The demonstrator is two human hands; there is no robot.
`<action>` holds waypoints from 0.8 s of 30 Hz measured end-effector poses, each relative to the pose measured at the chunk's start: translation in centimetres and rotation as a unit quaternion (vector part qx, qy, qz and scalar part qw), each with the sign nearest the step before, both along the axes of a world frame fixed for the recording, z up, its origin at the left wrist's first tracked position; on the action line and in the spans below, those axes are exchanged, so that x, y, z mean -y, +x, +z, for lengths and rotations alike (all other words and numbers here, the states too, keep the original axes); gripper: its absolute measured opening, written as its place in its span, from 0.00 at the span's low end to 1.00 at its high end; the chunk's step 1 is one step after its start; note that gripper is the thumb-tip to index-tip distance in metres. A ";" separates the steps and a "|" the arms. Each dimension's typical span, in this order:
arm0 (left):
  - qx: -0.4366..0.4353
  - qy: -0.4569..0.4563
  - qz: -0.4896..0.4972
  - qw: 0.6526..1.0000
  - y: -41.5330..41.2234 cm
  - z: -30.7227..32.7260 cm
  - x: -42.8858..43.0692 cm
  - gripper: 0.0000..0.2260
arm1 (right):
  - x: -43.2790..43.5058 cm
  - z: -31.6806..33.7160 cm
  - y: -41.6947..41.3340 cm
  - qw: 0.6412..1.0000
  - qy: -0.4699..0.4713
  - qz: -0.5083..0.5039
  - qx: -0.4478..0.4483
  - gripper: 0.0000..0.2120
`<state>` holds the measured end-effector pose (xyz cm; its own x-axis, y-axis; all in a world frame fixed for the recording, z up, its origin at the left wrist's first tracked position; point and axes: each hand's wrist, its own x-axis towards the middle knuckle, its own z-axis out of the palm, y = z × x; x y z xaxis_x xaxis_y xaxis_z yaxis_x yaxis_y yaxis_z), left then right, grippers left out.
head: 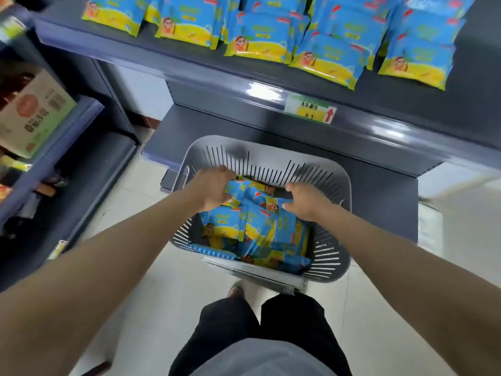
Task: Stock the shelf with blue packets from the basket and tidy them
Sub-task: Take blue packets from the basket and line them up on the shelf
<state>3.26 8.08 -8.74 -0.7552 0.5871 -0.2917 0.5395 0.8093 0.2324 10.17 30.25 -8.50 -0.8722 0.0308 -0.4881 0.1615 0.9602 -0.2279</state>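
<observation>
Head view: left hand (214, 189) is gripping a blue packet (235, 190) near the grey basket's (344, 185) far-left corner. Right hand (306, 202) is curling over the heap (260, 229) (grip unclear). Shelf packets (257, 42), blue above yellow with a cartoon figure, are lying along the shelf (189, 70) front edge.

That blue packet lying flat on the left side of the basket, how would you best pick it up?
Come straight down from above: the basket walls close off the sides. The flat packet lies face up on the others, so pinch its near edge, which looks free, between thumb and fingers.
</observation>
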 end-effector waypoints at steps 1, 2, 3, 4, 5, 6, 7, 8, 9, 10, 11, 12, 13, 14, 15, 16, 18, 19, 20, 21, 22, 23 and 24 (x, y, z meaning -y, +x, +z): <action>0.020 0.002 0.019 1.000 -0.1 -1.2 0.1 0.23 | -0.4 -1.1 0.3 0.999 -0.004 -0.017 0.031 0.20; 0.037 0.003 0.038 0.999 -0.2 -2.3 0.2 0.23 | -0.7 -2.1 0.5 0.998 -0.008 -0.031 0.059 0.19; 0.050 0.000 0.055 0.997 -0.4 -3.3 0.3 0.23 | -1.0 -3.1 0.7 0.995 -0.015 -0.046 0.084 0.17; 0.060 -0.011 0.068 0.996 -0.5 -4.2 0.3 0.23 | -1.2 -4.1 0.8 0.992 -0.026 -0.062 0.104 0.16; 0.070 -0.027 0.074 0.994 -0.7 -5.0 0.2 0.24 | -1.4 -5.0 0.8 0.989 -0.040 -0.078 0.118 0.16; 0.080 -0.046 0.074 0.993 -0.8 -5.7 0.1 0.24 | -1.5 -5.7 0.9 0.986 -0.049 -0.091 0.128 0.17; 0.090 -0.059 0.071 0.992 -1.0 -6.4 -0.1 0.23 | -1.5 -6.2 0.9 0.984 -0.055 -0.103 0.135 0.19; 0.100 -0.063 0.072 0.990 -1.2 -7.0 -0.3 0.22 | -1.5 -6.7 0.9 0.982 -0.056 -0.115 0.140 0.20; 0.106 -0.063 0.076 0.989 -1.5 -7.6 -0.5 0.21 | -1.5 -7.2 0.8 0.980 -0.059 -0.127 0.143 0.20; 0.108 -0.062 0.081 0.989 -1.7 -8.1 -0.6 0.21 | -1.5 -7.6 0.7 0.978 -0.063 -0.137 0.144 0.20; 0.109 -0.062 0.085 0.989 -2.0 -8.6 -0.8 0.21 | -1.5 -7.9 0.7 0.976 -0.068 -0.149 0.144 0.21; 0.114 -0.065 0.087 0.988 -2.3 -9.1 -0.9 0.22 | -1.4 -8.2 0.6 0.973 -0.073 -0.167 0.143 0.22; 0.123 -0.070 0.088 0.986 -2.7 -9.6 -1.0 0.23 | -1.4 -8.4 0.5 0.968 -0.079 -0.190 0.143 0.24; 0.136 -0.076 0.088 0.984 -3.0 -10.1 -1.0 0.23 | -1.3 -8.6 0.5 0.963 -0.085 -0.211 0.142 0.26; 0.148 -0.079 0.090 0.982 -3.3 -10.5 -1.0 0.24 | -1.2 -8.9 0.5 0.959 -0.092 -0.230 0.139 0.27; 0.159 -0.077 0.094 0.980 -3.7 -10.9 -1.0 0.24 | -1.0 -9.0 0.6 0.954 -0.098 -0.247 0.136 0.27; 0.171 -0.062 0.107 0.978 -4.3 -11.4 -1.1 0.26 | -0.7 -9.4 0.5 0.949 -0.109 -0.265 0.133 0.27; 0.170 -0.054 0.109 0.978 -4.5 -11.6 -1.1 0.28 | -0.7 -9.5 0.5 0.947 -0.117 -0.270 0.133 0.27; 0.170 -0.047 0.107 0.979 -4.8 -11.7 -1.2 0.29 | -0.7 -9.5 0.4 0.942 -0.127 -0.278 0.134 0.26; 0.171 -0.042 0.101 0.979 -5.1 -11.7 -1.2 0.31 | -0.8 -9.4 0.4 0.937 -0.140 -0.291 0.135 0.25; 0.174 -0.040 0.092 0.980 -5.4 -11.8 -1.2 0.32 | -1.0 -9.2 0.3 0.931 -0.154 -0.304 0.134 0.24; 0.177 -0.040 0.081 0.980 -5.7 -11.8 -1.2 0.33 | -1.1 -9.0 0.2 0.925 -0.166 -0.315 0.129 0.24; 0.177 -0.041 0.070 0.981 -6.0 -11.7 -1.3 0.34 | -1.2 -8.7 0.1 0.922 -0.175 -0.323 0.122 0.24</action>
